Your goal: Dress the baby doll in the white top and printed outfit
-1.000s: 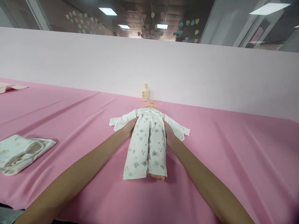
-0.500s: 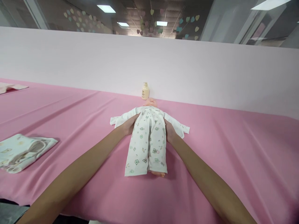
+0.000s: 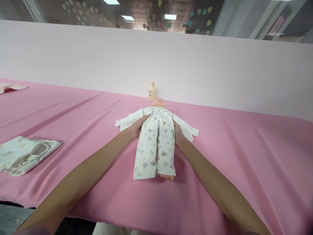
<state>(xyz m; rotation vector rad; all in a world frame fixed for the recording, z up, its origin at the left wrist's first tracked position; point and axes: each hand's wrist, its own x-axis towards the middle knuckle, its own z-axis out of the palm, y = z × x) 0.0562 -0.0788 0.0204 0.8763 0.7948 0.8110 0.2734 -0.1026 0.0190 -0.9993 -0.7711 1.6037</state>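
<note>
Inspector: State the condition of the hands.

Operator: From my remote station I find both engaged. The left hand [image 3: 138,127] grasps the printed trousers [image 3: 148,147] at their upper side, thumb laid over the fabric, other fingers hidden. The right hand [image 3: 178,133] holds the opposite side at a similar level; its fingers are largely concealed, so I cannot certify how firm that hold is.

Inspector: Location of the garment?

Operator: On the baby doll [image 3: 158,102], which lies on the pink-covered bench [image 3: 244,153], between the two forearms, head toward the white wall [image 3: 220,75]. Both trouser legs run toward my camera, and a bare foot [image 3: 167,177] protrudes from the right-hand cuff as I view it. The sleeves of a white top [image 3: 133,119] spread outward, one to each side.

Inspector: Surrounding items?

Operator: A cream pump bottle [image 3: 152,92] stands upright just beyond the doll's head, near the wall (its lettering is too small for me to read). A folded printed cloth [image 3: 27,152] lies well apart on the left, cut off by the edge of my view. Farther back on that side I log part of a pale pink cloth [image 3: 11,87]. Above the wall, heart-shaped stickers [image 3: 209,9] are visible.
</note>
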